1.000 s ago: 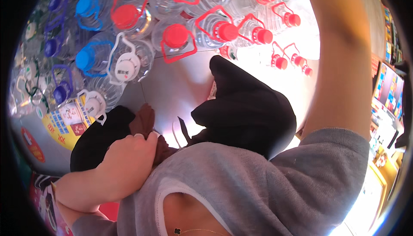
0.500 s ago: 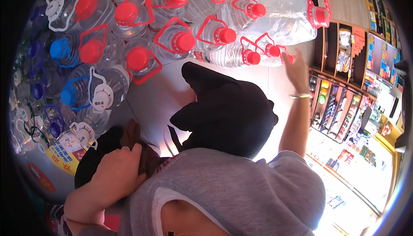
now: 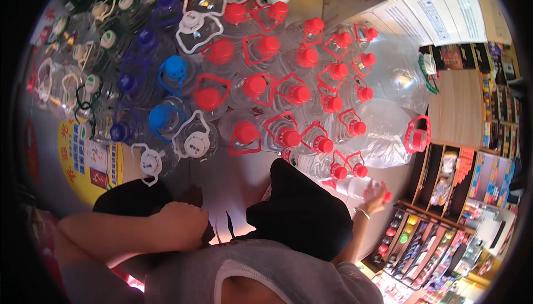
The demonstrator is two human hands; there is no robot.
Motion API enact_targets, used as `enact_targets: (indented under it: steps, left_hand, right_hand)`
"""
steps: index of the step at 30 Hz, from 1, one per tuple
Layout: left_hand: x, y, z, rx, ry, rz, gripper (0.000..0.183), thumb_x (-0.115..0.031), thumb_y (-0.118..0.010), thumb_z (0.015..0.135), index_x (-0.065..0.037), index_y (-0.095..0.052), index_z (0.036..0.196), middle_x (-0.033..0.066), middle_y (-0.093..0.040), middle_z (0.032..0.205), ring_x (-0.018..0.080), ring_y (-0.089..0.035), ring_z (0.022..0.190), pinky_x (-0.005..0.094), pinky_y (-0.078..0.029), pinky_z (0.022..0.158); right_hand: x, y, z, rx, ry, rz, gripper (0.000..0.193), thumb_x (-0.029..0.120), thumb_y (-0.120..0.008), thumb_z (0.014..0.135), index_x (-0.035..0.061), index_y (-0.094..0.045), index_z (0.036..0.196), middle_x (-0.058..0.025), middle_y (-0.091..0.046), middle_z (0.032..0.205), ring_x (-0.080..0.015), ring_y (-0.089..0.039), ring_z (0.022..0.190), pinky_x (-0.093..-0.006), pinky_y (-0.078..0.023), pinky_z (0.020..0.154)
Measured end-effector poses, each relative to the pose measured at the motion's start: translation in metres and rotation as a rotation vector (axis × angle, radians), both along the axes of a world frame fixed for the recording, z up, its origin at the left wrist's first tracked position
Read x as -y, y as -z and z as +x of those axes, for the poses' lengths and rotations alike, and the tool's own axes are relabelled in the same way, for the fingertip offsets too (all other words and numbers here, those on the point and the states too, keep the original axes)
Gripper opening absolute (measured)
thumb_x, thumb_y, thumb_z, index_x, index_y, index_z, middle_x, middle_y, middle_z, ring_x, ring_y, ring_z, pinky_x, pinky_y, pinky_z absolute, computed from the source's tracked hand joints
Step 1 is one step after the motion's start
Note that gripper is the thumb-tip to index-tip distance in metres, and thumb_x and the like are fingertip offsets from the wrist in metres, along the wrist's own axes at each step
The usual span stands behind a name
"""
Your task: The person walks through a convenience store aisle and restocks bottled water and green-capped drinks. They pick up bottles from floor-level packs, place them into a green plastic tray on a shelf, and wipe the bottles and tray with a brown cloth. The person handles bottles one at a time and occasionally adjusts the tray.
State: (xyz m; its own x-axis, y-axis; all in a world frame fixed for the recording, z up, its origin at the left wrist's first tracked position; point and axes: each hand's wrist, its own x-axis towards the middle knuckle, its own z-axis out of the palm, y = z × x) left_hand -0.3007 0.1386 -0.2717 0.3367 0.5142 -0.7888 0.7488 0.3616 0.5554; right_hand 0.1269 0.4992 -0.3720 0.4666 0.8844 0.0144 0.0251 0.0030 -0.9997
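Observation:
On the right, my right hand (image 3: 377, 203) is closed around the neck of a clear plastic water bottle (image 3: 355, 186) with a red cap. The bottle leans at the near right end of the cluster of red-capped jugs (image 3: 315, 143), which have red loop handles. My left hand (image 3: 186, 225) is curled over my left knee. Its fingers are bent and partly hidden, with dark cloth beside them; I cannot make out whether anything is in them.
Jugs with blue caps (image 3: 166, 118), white caps (image 3: 196, 144) and dark green caps (image 3: 91, 85) crowd the left. Bagged bottles (image 3: 383, 137) stand at right. A yellow printed sheet (image 3: 83, 160) lies at left. Goods shelves (image 3: 427, 237) line the right side. My dark-clad knees (image 3: 305, 215) are close to the jugs.
My right hand has closed around a red-capped bottle's neck, where before its fingers were at the cap. The view has tilted up, showing more jugs. My left hand stays at the knee.

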Motion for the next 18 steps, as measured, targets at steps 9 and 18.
enact_targets:
  steps: [9,18]
  left_hand:
    - [-0.01,0.003,0.004,0.051,0.061,-0.006,0.037,-0.027,-0.067,0.08,0.003,-0.061,0.101,0.0212,-0.07,0.093,0.0366,-0.069,0.088,0.0449,-0.056,0.074]
    - [-0.011,-0.006,0.014,0.03,0.059,-0.005,0.042,-0.03,-0.066,0.082,0.004,-0.059,0.106,0.0231,-0.069,0.096,0.0376,-0.069,0.091,0.0451,-0.055,0.077]
  right_hand:
    - [0.036,-0.26,-0.077,0.794,-0.121,0.662,0.038,0.016,-0.062,0.087,-0.0096,-0.062,0.115,-0.0224,-0.066,0.108,-0.0305,-0.066,0.095,-0.0452,-0.056,0.085]
    - [-0.058,-0.216,-0.279,0.259,-0.487,1.211,0.027,-0.003,-0.06,0.079,-0.0104,-0.066,0.104,-0.0207,-0.065,0.105,-0.0281,-0.064,0.098,-0.0414,-0.054,0.086]
